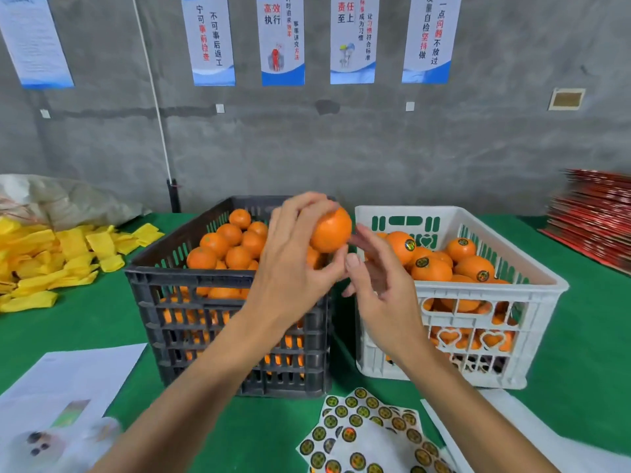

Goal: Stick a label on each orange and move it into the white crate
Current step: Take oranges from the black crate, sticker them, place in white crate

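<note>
Mid-frame, left hand [293, 257] grips orange [330, 230] w/ no label visible, right hand [379, 278] beside it, fingers loose, fingertip contact w/ fruit unclear; sticker sheets [372, 435] cut off at bottom edge.

We see bare grey concrete wall [444, 148], five blue-white posters [282, 39] hung along top, white cable [155, 97] running down it. Green cloth-covered table [85, 322] below. Red stack [594, 216] far right, grey sack [68, 199] far left. Light even.
</note>
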`<state>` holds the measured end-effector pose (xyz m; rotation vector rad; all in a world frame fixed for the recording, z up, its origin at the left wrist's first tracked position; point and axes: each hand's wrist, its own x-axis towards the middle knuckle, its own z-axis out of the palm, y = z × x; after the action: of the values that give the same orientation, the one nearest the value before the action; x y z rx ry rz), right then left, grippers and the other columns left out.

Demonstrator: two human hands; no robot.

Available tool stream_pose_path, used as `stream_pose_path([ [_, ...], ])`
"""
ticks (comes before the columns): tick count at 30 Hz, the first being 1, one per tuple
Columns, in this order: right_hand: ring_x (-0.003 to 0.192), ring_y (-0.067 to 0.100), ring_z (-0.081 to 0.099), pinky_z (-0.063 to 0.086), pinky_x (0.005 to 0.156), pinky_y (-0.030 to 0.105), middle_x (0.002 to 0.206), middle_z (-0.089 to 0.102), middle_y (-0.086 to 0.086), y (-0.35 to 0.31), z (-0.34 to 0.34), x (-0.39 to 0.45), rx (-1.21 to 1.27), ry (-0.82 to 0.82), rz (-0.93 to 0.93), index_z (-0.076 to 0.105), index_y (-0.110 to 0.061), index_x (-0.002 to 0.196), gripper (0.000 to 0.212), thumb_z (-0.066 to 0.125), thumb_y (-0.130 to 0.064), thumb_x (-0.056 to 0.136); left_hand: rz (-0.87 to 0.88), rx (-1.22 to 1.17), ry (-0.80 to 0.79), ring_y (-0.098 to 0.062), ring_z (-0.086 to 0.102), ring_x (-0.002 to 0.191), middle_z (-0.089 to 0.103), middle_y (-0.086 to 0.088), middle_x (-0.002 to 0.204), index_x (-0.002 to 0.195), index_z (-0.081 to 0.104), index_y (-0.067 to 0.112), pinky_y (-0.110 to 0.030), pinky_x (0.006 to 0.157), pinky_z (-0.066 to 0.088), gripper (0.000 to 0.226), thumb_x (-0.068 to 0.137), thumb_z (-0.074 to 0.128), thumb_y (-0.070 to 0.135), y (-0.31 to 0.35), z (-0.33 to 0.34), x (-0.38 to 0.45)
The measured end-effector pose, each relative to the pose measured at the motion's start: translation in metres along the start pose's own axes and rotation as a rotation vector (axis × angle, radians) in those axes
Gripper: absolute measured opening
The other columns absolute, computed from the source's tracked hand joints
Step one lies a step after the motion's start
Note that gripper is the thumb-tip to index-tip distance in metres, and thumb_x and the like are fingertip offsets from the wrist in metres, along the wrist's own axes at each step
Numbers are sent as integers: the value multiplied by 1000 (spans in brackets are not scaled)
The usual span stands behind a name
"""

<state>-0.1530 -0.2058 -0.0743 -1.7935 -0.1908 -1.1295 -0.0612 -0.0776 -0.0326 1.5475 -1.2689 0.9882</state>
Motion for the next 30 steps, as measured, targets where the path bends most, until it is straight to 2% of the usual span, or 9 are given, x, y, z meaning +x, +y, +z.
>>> stream_pose_path([
  [3,111,7,68,56,89,20,125,66,-23,7,-10,-33,-2,-12,30,50,-31,147,50,58,-51,101,67,-5,-20,-32,54,132,56,-17,142,134,55,7,-36,115,40,59,86,87,16,22,14,-52],
  [8,105,5,69,56,88,24,115,69,-23,49,-28,-95,-220,-163,259,55,-38,140,56,56,-67,93,-137,-39,-266,-21,49,135,53,-7,146,143,54,5,-23,114,41,69,86,87,24,16,31,-133],
  [10,103,6,69,57,89,30,112,71,-20,67,-32,-112,-236,-232,338,62,-33,136,49,54,-62,97,-225,-91,-347,-13,49,135,49,3,146,143,53,13,-29,110,46,69,85,87,26,10,39,-164],
  [12,98,8,69,56,86,34,104,74,-16,83,-38,-126,-245,-262,358,71,-26,123,33,51,-45,105,-317,-141,-379,-7,49,136,47,9,147,145,53,17,-30,105,52,67,88,82,35,4,43,-193],
  [15,104,8,67,55,88,34,108,73,-20,102,-47,-143,-295,-390,365,76,-28,115,20,59,-30,104,-333,-134,-446,-5,46,140,43,12,152,149,49,17,-27,109,50,66,96,69,49,-8,40,-230],
  [18,123,-1,52,44,102,24,126,60,-32,108,-52,-154,-468,-689,320,71,-36,126,38,65,-55,94,-421,-137,-482,-2,48,139,40,17,155,154,44,23,-25,109,50,68,97,65,56,-18,38,-246],
  [21,130,-7,41,33,107,19,136,48,-38,109,-55,-157,-489,-835,332,67,-44,130,58,65,-77,83,-540,-220,-468,4,51,132,34,29,154,155,35,41,-20,101,53,68,97,60,65,-17,38,-244],
  [25,125,-7,40,32,102,14,137,47,-38,111,-54,-156,-532,-856,270,68,-48,127,54,65,-77,82,-622,-337,-418,-1,57,127,39,27,149,152,37,46,-22,93,58,61,98,61,62,-11,40,-240],
  [30,110,-4,45,37,91,15,123,57,-32,112,-48,-155,-482,-770,291,75,-43,119,35,69,-59,89,-614,-455,-408,-15,57,131,48,16,148,151,46,34,-26,91,59,59,98,67,53,-5,38,-240],
])
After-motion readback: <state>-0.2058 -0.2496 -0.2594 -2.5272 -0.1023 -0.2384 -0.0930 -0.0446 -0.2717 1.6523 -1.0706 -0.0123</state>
